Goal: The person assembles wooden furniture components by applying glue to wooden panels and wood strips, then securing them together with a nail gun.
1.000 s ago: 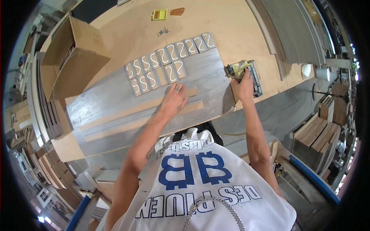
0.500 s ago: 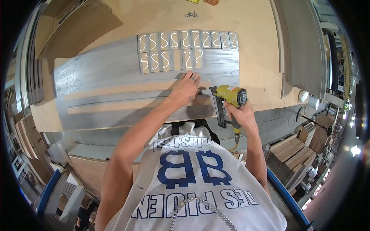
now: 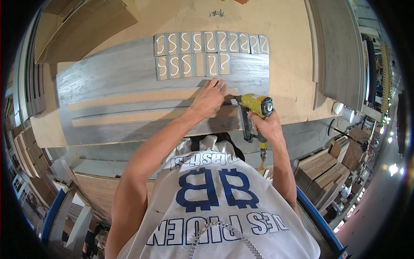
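Running largest to smallest: tan tabletop (image 3: 293, 64), near edge just ahead of the person's torso. Long grey wood-grain panel (image 3: 116, 60) flat on it, along the near edge, left of center. Stack of long grey boards (image 3: 340, 52) at the right edge. Open cardboard box (image 3: 90, 32) toward the far left corner, just beyond the panel.

Two long tan strips (image 3: 142, 97) run lengthwise on the panel, side by side with a grey gap between, nearer the near edge.

Yellow-and-black pneumatic nail gun (image 3: 254, 104) at the panel's right end by the near edge, nose toward the left hand, hose (image 3: 261, 164) off the grip base. Can't tell if the nose touches anything.

Right hand (image 3: 268, 126) wrapped around the nail gun grip. Left hand (image 3: 210, 98) over the right part of the strips, fingers bunched, tips just short of the lower row of pieces; can't tell if it grips anything.

Small rectangular pieces (image 3: 204, 42) on the panel's far side: row of ten, row of six nearer. White squiggle on all but one, fourth from left in the nearer row.

Smallest: dark bits (image 3: 217, 13) loosely piled beyond the pieces, toward the far edge.
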`<action>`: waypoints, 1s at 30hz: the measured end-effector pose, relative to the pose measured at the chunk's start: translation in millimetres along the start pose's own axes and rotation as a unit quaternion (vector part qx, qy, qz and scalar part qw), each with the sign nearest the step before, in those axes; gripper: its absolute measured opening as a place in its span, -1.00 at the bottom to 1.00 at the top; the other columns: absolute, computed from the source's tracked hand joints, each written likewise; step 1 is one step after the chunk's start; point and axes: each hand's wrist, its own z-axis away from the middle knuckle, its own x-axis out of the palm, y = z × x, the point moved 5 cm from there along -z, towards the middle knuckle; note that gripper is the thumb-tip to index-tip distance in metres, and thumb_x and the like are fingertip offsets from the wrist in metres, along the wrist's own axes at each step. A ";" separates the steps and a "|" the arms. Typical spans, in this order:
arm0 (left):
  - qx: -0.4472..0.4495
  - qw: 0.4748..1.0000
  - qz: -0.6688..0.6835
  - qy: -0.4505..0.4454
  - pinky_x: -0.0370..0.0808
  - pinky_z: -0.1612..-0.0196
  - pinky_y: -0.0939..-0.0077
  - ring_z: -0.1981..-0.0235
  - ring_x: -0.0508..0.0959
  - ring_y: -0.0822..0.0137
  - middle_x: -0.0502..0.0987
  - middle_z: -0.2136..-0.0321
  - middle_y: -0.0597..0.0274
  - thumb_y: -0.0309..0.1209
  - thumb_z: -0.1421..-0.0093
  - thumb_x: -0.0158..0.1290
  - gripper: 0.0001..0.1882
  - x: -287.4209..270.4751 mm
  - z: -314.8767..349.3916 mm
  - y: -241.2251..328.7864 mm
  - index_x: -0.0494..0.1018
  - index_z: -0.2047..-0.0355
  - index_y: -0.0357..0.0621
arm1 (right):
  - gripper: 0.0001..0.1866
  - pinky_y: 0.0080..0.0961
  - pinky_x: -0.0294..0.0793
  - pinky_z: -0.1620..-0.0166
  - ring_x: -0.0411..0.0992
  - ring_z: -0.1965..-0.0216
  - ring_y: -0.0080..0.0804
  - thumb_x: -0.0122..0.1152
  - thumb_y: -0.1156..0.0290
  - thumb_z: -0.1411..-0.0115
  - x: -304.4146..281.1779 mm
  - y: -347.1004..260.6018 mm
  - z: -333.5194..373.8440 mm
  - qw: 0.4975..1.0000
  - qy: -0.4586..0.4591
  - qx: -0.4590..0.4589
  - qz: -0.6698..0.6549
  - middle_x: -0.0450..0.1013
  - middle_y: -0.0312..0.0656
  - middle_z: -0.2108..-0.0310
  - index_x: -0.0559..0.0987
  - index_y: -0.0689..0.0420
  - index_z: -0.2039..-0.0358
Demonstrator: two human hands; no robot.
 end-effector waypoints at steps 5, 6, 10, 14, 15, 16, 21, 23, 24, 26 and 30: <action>-0.003 1.000 0.006 -0.011 0.36 -0.14 0.16 -0.04 0.33 -0.02 0.44 0.04 -0.04 -0.42 -0.16 0.13 -0.49 0.5 -1.0 0.0 0.41 -0.06 -0.55 | -0.73 -0.47 0.41 0.54 0.41 0.67 -0.54 0.32 0.31 -0.17 1.2 -6.6 1.9 1.000 0.001 -0.003 -0.007 0.48 -0.23 0.64 0.64 0.29 0.26; -0.007 1.000 0.007 -0.016 0.36 -0.14 0.17 -0.05 0.33 -0.02 0.44 0.04 -0.04 -0.43 -0.15 0.13 -0.48 0.7 -0.8 -0.2 0.41 -0.07 -0.55 | -0.72 -0.46 0.42 0.52 0.42 0.66 -0.53 0.33 0.31 -0.17 1.6 -7.2 1.8 1.000 -0.001 -0.003 0.000 0.49 -0.23 0.63 0.64 0.30 0.27; 0.000 1.000 0.004 -0.016 0.36 -0.14 0.17 -0.06 0.33 -0.02 0.42 0.03 -0.02 -0.43 -0.15 0.14 -0.49 -0.1 -1.5 1.8 0.41 -0.07 -0.53 | -0.71 -0.42 0.47 0.48 0.45 0.64 -0.48 0.34 0.29 -0.15 5.0 -1.4 0.3 0.996 0.043 -0.061 0.048 0.51 -0.19 0.62 0.64 0.32 0.31; -0.008 1.000 0.009 0.003 0.36 -0.15 0.17 -0.06 0.33 -0.01 0.42 0.02 -0.02 -0.42 -0.15 0.14 -0.50 3.6 0.4 -1.5 0.41 -0.06 -0.51 | -0.69 -0.39 0.49 0.46 0.48 0.63 -0.44 0.35 0.27 -0.12 1.0 -12.1 -4.4 0.990 0.037 -0.040 0.127 0.51 -0.14 0.63 0.64 0.32 0.34; -0.002 1.000 -0.002 0.026 0.36 -0.14 0.18 -0.06 0.33 0.00 0.43 0.02 0.00 -0.41 -0.14 0.14 -0.54 3.0 1.4 -0.1 0.45 0.00 -0.50 | -0.68 -0.38 0.49 0.46 0.49 0.63 -0.43 0.35 0.26 -0.12 -0.6 -13.6 -3.5 0.996 0.034 -0.023 0.075 0.50 -0.13 0.64 0.64 0.32 0.34; 0.003 0.999 -0.014 0.048 0.37 -0.13 0.19 -0.05 0.33 0.01 0.43 0.02 0.01 -0.41 -0.14 0.14 -0.58 2.3 2.6 1.0 0.48 0.06 -0.48 | -0.67 -0.37 0.49 0.47 0.49 0.64 -0.43 0.35 0.25 -0.12 -1.5 -14.5 -3.1 0.999 0.030 -0.006 0.023 0.50 -0.12 0.65 0.64 0.32 0.33; 0.019 1.000 -0.003 -0.015 0.37 -0.09 0.19 -0.03 0.32 0.04 0.44 0.01 0.09 -0.39 -0.12 0.15 -0.73 2.0 1.5 -0.4 0.57 0.27 -0.38 | -0.69 -0.38 0.48 0.49 0.48 0.65 -0.44 0.33 0.26 -0.13 -1.4 -26.6 -12.9 0.997 0.026 -0.014 0.071 0.50 -0.15 0.66 0.65 0.32 0.34; 0.019 1.000 -0.002 -0.015 0.36 -0.08 0.19 -0.02 0.32 0.05 0.45 0.02 0.11 -0.39 -0.11 0.14 -0.76 1.1 -0.6 -0.6 0.58 0.32 -0.36 | -0.69 -0.37 0.47 0.49 0.48 0.65 -0.44 0.33 0.26 -0.13 -0.7 -27.8 -13.8 0.997 0.028 -0.007 0.071 0.50 -0.16 0.66 0.65 0.32 0.35; 0.020 1.000 0.001 -0.011 0.36 -0.08 0.18 -0.03 0.32 0.04 0.45 0.01 0.11 -0.38 -0.11 0.14 -0.77 1.0 -0.8 0.0 0.59 0.34 -0.35 | -0.68 -0.37 0.49 0.47 0.50 0.63 -0.42 0.33 0.25 -0.13 0.0 -26.4 -13.2 0.998 0.024 -0.005 0.060 0.51 -0.14 0.64 0.65 0.32 0.34; 0.022 1.000 0.001 -0.007 0.35 -0.08 0.17 -0.04 0.32 0.04 0.45 0.01 0.11 -0.38 -0.11 0.15 -0.78 -0.3 0.7 -0.2 0.59 0.36 -0.34 | -0.66 -0.37 0.50 0.45 0.52 0.61 -0.41 0.33 0.25 -0.12 1.7 -21.6 -15.3 0.999 0.020 -0.005 0.046 0.52 -0.13 0.63 0.65 0.33 0.33; 0.019 1.000 0.012 -0.011 0.34 -0.10 0.14 -0.05 0.34 0.01 0.44 0.00 0.08 -0.37 -0.14 0.15 -0.68 -3.9 0.4 0.4 0.53 0.17 -0.38 | -0.65 -0.36 0.54 0.38 0.57 0.53 -0.35 0.33 0.27 -0.12 -4.1 -28.0 -14.3 0.989 0.048 -0.046 0.132 0.57 -0.05 0.55 0.65 0.34 0.25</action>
